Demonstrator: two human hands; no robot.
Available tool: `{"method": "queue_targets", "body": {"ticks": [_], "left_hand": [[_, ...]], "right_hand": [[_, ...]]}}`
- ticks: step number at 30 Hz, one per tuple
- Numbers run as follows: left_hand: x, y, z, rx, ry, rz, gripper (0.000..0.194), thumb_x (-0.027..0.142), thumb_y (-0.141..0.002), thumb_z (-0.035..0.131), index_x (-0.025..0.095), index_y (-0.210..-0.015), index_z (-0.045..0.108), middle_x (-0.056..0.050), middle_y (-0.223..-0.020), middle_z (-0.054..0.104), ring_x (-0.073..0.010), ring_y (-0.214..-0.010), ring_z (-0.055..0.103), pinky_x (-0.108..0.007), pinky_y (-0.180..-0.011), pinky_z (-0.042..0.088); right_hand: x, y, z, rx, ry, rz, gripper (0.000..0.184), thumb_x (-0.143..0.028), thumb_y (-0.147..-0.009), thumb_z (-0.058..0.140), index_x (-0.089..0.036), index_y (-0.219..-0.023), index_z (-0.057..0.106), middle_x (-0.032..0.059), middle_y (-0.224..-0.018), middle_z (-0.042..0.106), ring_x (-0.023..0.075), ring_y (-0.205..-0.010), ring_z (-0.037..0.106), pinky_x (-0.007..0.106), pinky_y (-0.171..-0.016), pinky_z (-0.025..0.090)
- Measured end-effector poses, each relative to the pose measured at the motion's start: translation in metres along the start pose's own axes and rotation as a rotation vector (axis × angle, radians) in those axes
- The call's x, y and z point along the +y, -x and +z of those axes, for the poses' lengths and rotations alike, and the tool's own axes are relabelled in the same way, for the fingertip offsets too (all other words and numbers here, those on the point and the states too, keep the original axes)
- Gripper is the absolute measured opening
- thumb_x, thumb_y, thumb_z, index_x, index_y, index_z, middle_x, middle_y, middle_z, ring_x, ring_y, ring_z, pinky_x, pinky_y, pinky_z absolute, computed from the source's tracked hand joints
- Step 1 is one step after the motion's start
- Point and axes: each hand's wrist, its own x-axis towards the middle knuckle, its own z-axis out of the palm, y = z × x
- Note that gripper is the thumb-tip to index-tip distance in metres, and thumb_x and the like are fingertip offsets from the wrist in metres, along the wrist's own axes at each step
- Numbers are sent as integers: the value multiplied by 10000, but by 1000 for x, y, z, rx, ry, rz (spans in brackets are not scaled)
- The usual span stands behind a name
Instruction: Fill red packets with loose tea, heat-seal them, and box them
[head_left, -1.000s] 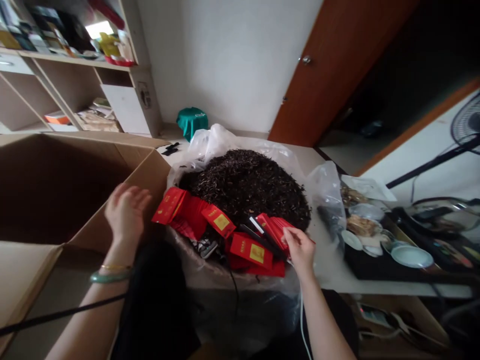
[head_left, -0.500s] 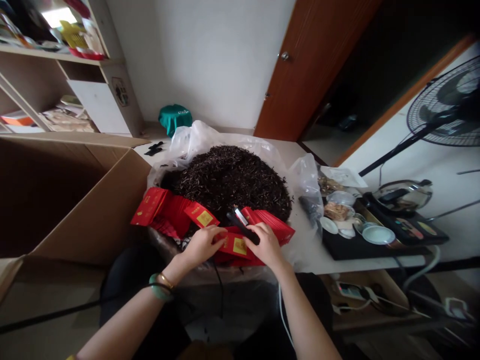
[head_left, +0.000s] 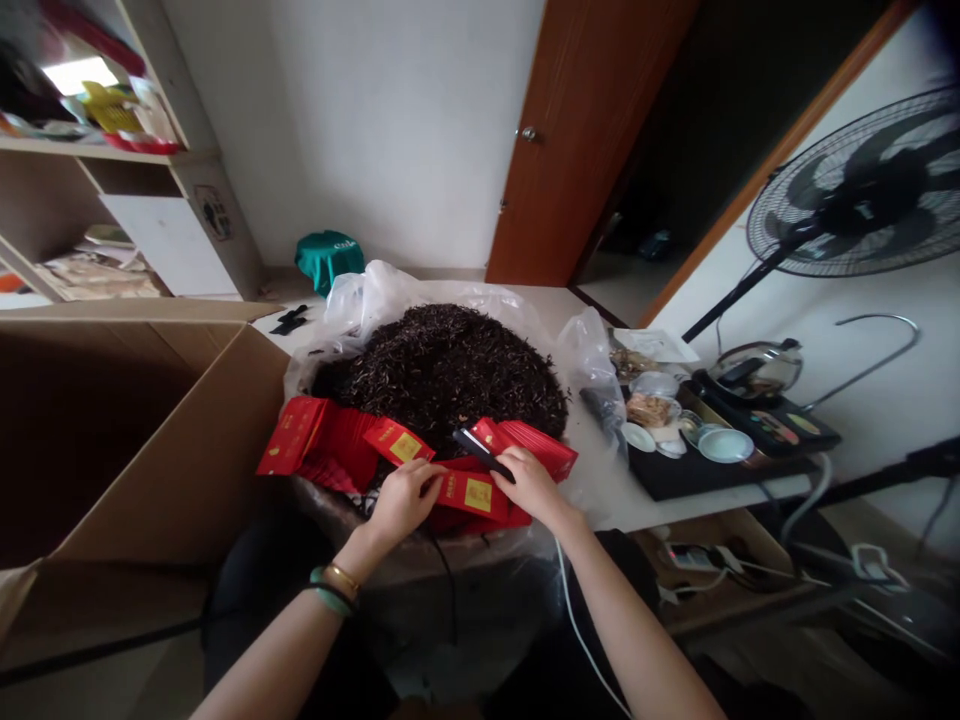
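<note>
My left hand (head_left: 405,498) pinches the left end of a red packet (head_left: 456,488) with a gold square on its front. In my right hand (head_left: 529,486) is a slim black clamp-like tool (head_left: 480,452), which looks like a hand-held heat sealer. It lies across the upper edge of that packet, and its jaws look closed. A white cord (head_left: 568,590) hangs below my right wrist. More red packets stand in a row (head_left: 341,440) to the left and in another (head_left: 544,450) beyond my right hand. Behind them rises a heap of dark loose tea leaves (head_left: 457,365).
Clear plastic sheeting (head_left: 379,290) surrounds the heap. On the left is an open cardboard box (head_left: 172,450). Cups (head_left: 725,445), a glass kettle (head_left: 757,368) and a black mat stand at right, with a standing fan (head_left: 862,200) behind. An open drawer (head_left: 712,575) holds a power strip.
My left hand has come from beside the box to the packet. My right hand has moved left, and the black tool's jaws, apart at first, now look closed. The view has swung right.
</note>
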Motion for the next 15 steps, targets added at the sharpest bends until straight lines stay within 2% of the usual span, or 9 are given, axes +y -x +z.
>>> {"method": "queue_targets", "body": {"ticks": [2,5,7,10,13,15], "left_hand": [[1,0,-1,13,6,19,197,133,-858,504,177,-922,685,-57,-818,694,-173,-759,659,-263,-698,529],[3,0,-2,49,17,37,200,146,-869,491,180,-915,683,-57,-796,684,-172,-749,646,-266,-694,527],[4,1,-2,83,25,47,202,146,-872,486,178,-913,681,-60,-791,680,-175,-750,641,-275,-702,527],[7,1,-3,112,39,68,206,144,-875,479,175,-917,678,-62,-787,678,-174,-749,640,-276,-698,528],[9,3,-3,108,42,84,202,154,-874,485,184,-922,678,-58,-790,681,-169,-751,647,-265,-688,529],[10,4,-4,109,45,93,204,168,-881,481,184,-928,679,-60,-793,682,-170,-753,648,-266,-691,531]], "right_hand": [[1,1,-4,5,17,13,68,-122,-800,553,-174,-805,597,76,-866,622,217,-838,612,326,-744,505],[-2,4,-9,123,-91,90,50,-154,-805,520,-193,-817,550,79,-865,631,209,-806,624,305,-679,505],[-9,7,-13,208,-343,194,50,-252,-850,490,-205,-832,495,52,-785,635,172,-657,615,272,-567,490],[-30,12,-22,249,-819,337,186,-395,-878,454,-219,-928,420,-21,-700,622,87,-383,465,206,-366,366],[-57,19,-35,197,-1112,355,273,-402,-839,519,-225,-1015,408,-50,-698,622,52,-335,394,165,-308,258],[-73,24,-43,149,-1226,336,252,-343,-809,537,-217,-1001,434,-41,-696,626,52,-349,401,161,-306,241]]}}
